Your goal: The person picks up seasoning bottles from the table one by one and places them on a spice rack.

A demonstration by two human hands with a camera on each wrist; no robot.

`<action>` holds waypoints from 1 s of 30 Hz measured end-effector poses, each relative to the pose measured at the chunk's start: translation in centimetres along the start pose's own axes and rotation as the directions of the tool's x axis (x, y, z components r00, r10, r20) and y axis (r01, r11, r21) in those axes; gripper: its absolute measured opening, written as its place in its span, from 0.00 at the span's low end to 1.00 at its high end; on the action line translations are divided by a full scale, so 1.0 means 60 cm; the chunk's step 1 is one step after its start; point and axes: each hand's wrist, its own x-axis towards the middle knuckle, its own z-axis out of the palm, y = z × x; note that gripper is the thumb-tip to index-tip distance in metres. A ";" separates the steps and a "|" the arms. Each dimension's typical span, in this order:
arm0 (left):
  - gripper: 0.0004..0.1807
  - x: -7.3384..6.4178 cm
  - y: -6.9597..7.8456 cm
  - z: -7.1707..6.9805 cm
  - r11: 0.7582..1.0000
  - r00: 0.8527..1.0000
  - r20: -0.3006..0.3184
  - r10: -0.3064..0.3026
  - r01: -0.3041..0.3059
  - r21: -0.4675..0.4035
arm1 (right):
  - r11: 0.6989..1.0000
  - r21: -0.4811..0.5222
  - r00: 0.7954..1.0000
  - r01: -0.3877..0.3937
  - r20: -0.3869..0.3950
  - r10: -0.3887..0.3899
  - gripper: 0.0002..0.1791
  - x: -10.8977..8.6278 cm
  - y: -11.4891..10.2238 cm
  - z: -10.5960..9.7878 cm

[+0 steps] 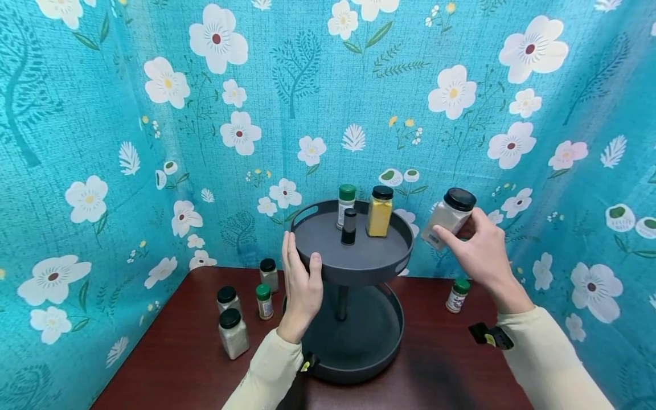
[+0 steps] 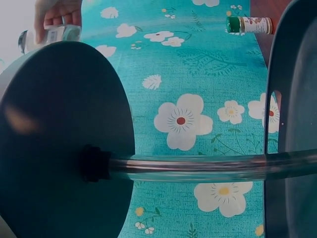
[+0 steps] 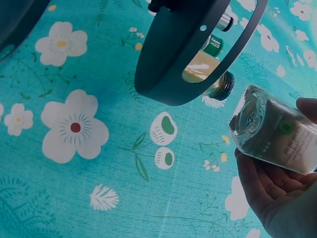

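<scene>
My right hand (image 1: pixel 479 247) grips a clear square spice jar (image 1: pixel 448 216) with a black lid, tilted in the air just right of the tray's upper tier. The right wrist view shows the glass base of that jar (image 3: pixel 277 131) and greyish contents, with fingers beneath it. My left hand (image 1: pixel 302 282) rests with straight fingers against the left rim of the two-tier black turntable tray (image 1: pixel 353 276). On the upper tier stand a yellow-filled jar (image 1: pixel 380 213) with a black lid, a green-capped spice bottle (image 1: pixel 346 205) and a small black-capped bottle (image 1: pixel 349 228).
On the table (image 1: pixel 174 353) left of the tray stand black-lidded jars (image 1: pixel 234 336) and a green-capped bottle (image 1: pixel 264 302). Another green-capped bottle (image 1: pixel 457 296) stands at the right, below my right hand. A blue flowered curtain (image 1: pixel 307 85) hangs behind and at both sides.
</scene>
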 end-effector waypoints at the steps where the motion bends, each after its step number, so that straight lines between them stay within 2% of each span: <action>1: 0.36 -0.001 0.001 0.000 1.000 1.000 -0.006 0.001 -0.001 0.005 | 1.000 0.004 1.000 0.003 0.002 -0.003 0.31 0.001 -0.002 0.000; 8: 0.36 -0.006 0.007 0.004 1.000 0.999 -0.040 0.010 -0.009 0.018 | 0.999 0.018 0.999 0.035 -0.005 -0.035 0.30 0.009 -0.016 0.002; 16: 0.36 -0.009 0.012 0.007 1.000 0.998 -0.063 0.012 -0.010 0.028 | 0.995 0.087 0.998 0.046 0.040 -0.050 0.31 0.016 -0.034 0.014; 30: 0.37 -0.013 0.015 0.011 1.000 0.998 -0.055 0.010 -0.009 0.015 | 0.993 0.099 0.993 0.061 0.096 -0.070 0.29 0.018 -0.043 0.056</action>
